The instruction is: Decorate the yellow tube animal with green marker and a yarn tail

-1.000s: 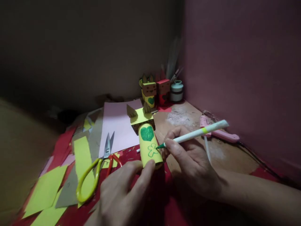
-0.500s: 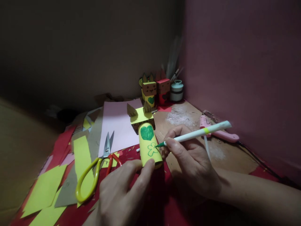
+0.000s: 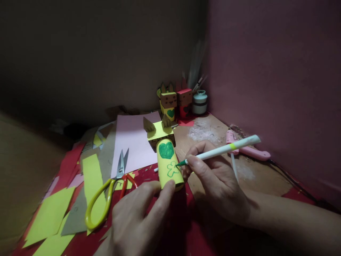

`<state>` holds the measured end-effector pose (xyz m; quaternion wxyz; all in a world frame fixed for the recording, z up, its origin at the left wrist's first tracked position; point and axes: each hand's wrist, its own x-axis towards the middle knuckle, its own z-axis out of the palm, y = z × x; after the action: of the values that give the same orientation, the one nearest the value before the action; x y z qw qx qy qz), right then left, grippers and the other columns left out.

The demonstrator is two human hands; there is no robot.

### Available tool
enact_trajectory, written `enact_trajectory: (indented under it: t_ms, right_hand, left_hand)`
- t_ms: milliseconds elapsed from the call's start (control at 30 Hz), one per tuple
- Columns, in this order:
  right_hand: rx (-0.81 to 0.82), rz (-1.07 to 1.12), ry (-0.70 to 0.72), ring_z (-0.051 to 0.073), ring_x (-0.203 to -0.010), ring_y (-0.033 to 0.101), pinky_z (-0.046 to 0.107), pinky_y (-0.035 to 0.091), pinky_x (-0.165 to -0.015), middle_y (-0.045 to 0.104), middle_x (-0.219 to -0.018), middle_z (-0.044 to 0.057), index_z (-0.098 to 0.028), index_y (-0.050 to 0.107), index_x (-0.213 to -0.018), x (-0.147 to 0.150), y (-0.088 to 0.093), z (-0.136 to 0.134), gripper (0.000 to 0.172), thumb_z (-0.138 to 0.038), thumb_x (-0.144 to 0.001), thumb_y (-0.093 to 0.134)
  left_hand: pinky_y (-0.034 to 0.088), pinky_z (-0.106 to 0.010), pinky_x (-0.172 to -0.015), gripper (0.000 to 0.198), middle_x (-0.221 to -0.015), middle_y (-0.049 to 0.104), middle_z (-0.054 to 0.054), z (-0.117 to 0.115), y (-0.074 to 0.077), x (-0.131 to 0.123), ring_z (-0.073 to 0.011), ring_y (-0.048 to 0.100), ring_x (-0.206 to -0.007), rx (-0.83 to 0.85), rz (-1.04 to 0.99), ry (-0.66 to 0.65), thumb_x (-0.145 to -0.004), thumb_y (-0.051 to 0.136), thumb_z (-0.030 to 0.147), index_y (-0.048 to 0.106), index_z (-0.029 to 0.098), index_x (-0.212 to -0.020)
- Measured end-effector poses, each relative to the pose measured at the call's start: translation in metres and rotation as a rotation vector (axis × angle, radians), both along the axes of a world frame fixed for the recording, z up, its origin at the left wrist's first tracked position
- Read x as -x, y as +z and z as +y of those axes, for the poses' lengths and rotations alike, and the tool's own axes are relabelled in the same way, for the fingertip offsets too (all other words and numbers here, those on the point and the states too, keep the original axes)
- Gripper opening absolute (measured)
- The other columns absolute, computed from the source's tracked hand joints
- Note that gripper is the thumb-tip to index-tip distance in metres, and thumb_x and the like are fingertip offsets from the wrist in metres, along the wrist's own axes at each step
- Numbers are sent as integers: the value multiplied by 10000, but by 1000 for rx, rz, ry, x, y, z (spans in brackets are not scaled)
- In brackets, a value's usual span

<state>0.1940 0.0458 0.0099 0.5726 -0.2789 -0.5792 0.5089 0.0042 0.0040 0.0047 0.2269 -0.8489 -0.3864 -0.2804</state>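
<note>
Yellow paper-tube figure (image 3: 166,161): lower end pinched by left hand (image 3: 140,220), at hand's 1 o'clock. Green felt-tip pen (image 3: 217,153) gripped by right hand (image 3: 218,181) at figure's 3 o'clock, tip at 2 o'clock edge of flower outline (image 3: 172,169). If pinch is loosened, figure could be rolled, outline spoiled. Ink, if wet, could be smeared. Spread scissors (image 3: 120,172), left hand's 10 o'clock, could be knocked.

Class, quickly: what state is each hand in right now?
Left hand: closed, holding the near end of the yellow tube.
Right hand: closed, holding the green-tipped marker.
</note>
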Motion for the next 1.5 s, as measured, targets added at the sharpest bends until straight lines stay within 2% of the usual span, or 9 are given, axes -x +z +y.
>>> enact_trajectory:
  t_ms: [167,367,567,867,1167,1367,1500]
  right_hand:
    - [-24,-50,-7,115,-705,562,264,470,-636,571,-759,-29,-223,549,-891,-1,1,0,137,-300,-993,501]
    - [-41,-79,-26,113,-705,550,261,467,-631,555,-754,-31,-222,548,-860,-4,0,0,157,-297,-991,505]
    - [-27,-62,-17,117,-707,557,271,463,-633,562,-763,-30,-228,547,-887,-2,1,0,145,-311,-997,502]
    - [-50,-101,-23,122,-722,561,279,461,-654,566,-777,-25,-222,541,-877,-3,2,1,171,-318,-1006,482]
    - [4,-12,-10,109,-671,563,254,474,-601,570,-730,-35,-227,552,-883,-2,1,1,132,-299,-990,522]
    - [-13,-17,-11,111,-677,570,260,481,-609,577,-731,-32,-227,550,-884,-1,1,1,138,-306,-992,514]
    - [6,-9,-7,110,-660,568,256,477,-588,576,-716,-34,-227,540,-886,0,2,2,135,-311,-989,515]
  left_hand:
    - [483,-146,-602,273,-855,689,-6,1,3,-5,-69,640,-683,9,-36,-9,-972,439,66,604,199,-1144]
    - [484,-184,-606,281,-851,691,-5,-1,4,-8,-87,641,-701,-26,-71,23,-982,419,60,606,202,-1137]
    - [485,-176,-618,325,-890,687,-21,-1,0,-2,-87,636,-728,-9,-34,-20,-952,444,27,599,190,-1186]
    - [485,-170,-619,328,-859,694,2,-1,1,-3,-82,645,-697,-3,-5,19,-939,459,29,586,210,-1181]
    - [508,-153,-620,351,-870,703,-4,-2,3,0,-78,659,-702,33,5,-5,-939,449,11,589,204,-1196]
    - [517,-149,-576,244,-789,715,11,1,9,-3,-69,671,-627,21,-28,-3,-989,415,80,605,180,-1104]
    - [517,-154,-583,230,-809,714,3,1,6,-4,-74,676,-642,1,-4,8,-989,429,81,603,186,-1097]
